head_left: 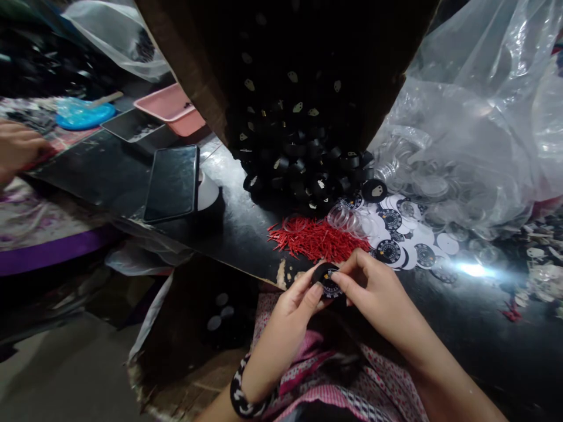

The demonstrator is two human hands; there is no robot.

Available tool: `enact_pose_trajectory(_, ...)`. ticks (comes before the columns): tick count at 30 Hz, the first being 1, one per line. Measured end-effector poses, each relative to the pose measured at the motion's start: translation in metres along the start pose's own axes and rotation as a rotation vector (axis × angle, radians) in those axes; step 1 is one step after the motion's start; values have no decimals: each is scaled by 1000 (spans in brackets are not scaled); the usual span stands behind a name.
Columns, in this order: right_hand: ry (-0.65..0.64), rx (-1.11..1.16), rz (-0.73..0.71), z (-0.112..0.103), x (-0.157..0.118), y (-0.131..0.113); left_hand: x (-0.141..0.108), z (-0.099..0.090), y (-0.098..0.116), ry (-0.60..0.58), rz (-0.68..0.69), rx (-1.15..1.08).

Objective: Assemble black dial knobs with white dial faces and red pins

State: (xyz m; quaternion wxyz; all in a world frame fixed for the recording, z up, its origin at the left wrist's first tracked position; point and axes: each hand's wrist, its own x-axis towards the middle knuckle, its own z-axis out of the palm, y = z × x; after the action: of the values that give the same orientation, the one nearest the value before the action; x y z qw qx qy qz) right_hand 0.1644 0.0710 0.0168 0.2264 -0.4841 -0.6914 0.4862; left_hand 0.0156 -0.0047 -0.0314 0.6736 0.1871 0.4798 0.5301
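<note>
My left hand [299, 299] grips a small round black gauge [326, 288] by its edge, with the thumb over its white-marked dial face. At the gauge's right side, the fingers of my right hand [363, 275] are pinched together against the face; whatever they hold, if anything, is too small to make out. Just beyond my hands lies a heap of thin red pointers [316, 239]. To its right are loose printed dial discs [389, 252] and clear round covers [345, 217]. Black round housings [303, 170] spill onto the table behind the pointers.
A tipped carton [185, 47] stands over the housings. At left lie a phone [171, 181], a pink tray [171, 108] and a grey tray [132, 126]. Another person's hand [20, 146] is at far left. Below the table edge, an open box [176, 351] holds several discs. Plastic bags [475, 117] fill the right.
</note>
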Motion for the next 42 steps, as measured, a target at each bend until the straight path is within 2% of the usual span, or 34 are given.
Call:
enact_pose_trajectory(8, -102, 157, 50, -4, 4, 1, 0, -1, 3, -68, -35, 6)
enact_pose_trajectory(12, -37, 28, 25, -3, 4, 2, 1, 1, 4, -76, -17, 12)
enact_pose_trajectory(15, 24, -82, -13, 3, 0, 1, 0, 2, 3, -38, 26, 74)
enact_pose_trajectory(18, -33, -35, -35, 11, -7, -2, -6, -3, 2, 16, 43, 154)
enact_pose_trajectory(21, -106, -46, -101, 19, -7, -8, -14, -20, 2, 98, 74, 234)
enact_pose_trajectory(24, -187, -243, -181, 28, 9, -18, -19, -42, 5, 250, 146, 274)
enact_pose_trajectory(27, -138, -722, -285, 42, 35, -29, -19, -55, 11, 398, 201, 123)
enact_pose_trajectory(30, -109, -1013, -368, 58, 54, -36, -19, -54, 18, 397, 176, -69)
enact_pose_trajectory(33, -117, -1038, -399, 65, 62, -36, -19, -47, 22, 359, 162, -150)
enact_pose_trajectory(38, -104, -1033, -360, 55, 56, -30, -16, -38, 24, 342, 149, -311)
enact_pose_trajectory(42, -100, -1031, -366, 58, 54, -30, -11, -35, 22, 321, 160, -321)
